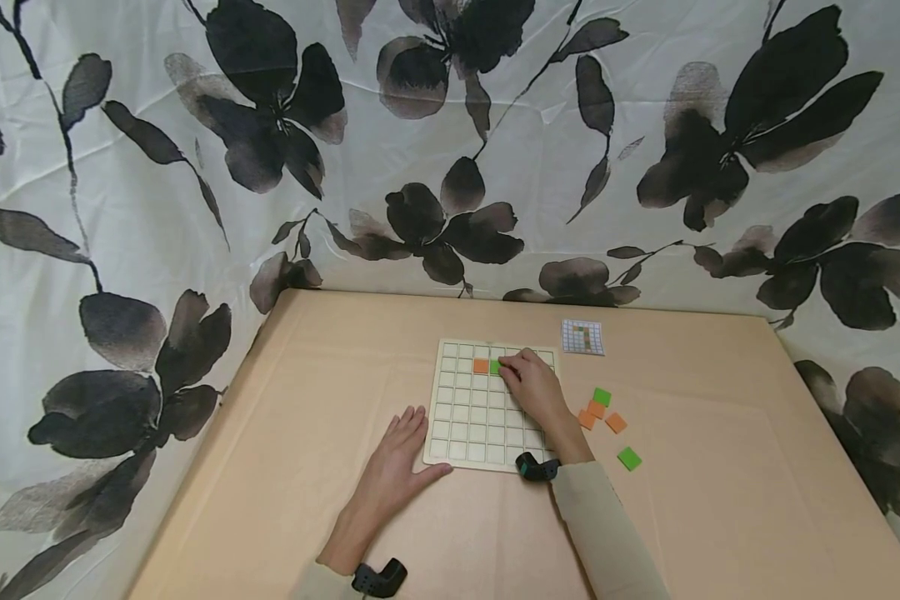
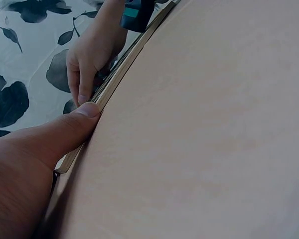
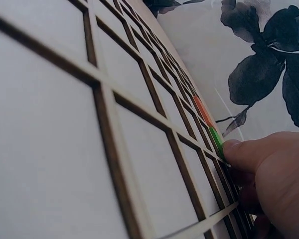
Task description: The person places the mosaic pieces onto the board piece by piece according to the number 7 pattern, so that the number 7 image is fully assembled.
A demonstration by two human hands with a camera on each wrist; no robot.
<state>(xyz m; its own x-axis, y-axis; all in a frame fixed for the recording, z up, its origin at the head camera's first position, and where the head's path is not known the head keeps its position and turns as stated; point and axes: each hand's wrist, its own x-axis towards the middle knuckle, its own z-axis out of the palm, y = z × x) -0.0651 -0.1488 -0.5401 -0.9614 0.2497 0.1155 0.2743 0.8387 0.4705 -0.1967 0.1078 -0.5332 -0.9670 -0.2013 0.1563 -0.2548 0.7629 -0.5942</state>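
A pale wooden grid board point(image 1: 472, 417) with raised cell edges lies on the table. An orange square tile point(image 1: 481, 366) sits in a cell near its far edge, and a green square tile point(image 1: 494, 367) is just right of it. My right hand point(image 1: 537, 387) pinches the green tile point(image 3: 217, 142) at its right side; the thumb touches its edge in the right wrist view, while the other fingers are partly hidden. My left hand point(image 1: 393, 462) lies with fingers straight at the board's left near corner, its thumb point(image 2: 87, 110) against the edge.
Right of the board lie several loose tiles, among them a green tile point(image 1: 630, 458) and an orange tile point(image 1: 616, 422). A small printed grid card point(image 1: 582, 337) lies beyond them. The tan table point(image 1: 307, 400) meets a flower-patterned cloth point(image 1: 390, 150) behind.
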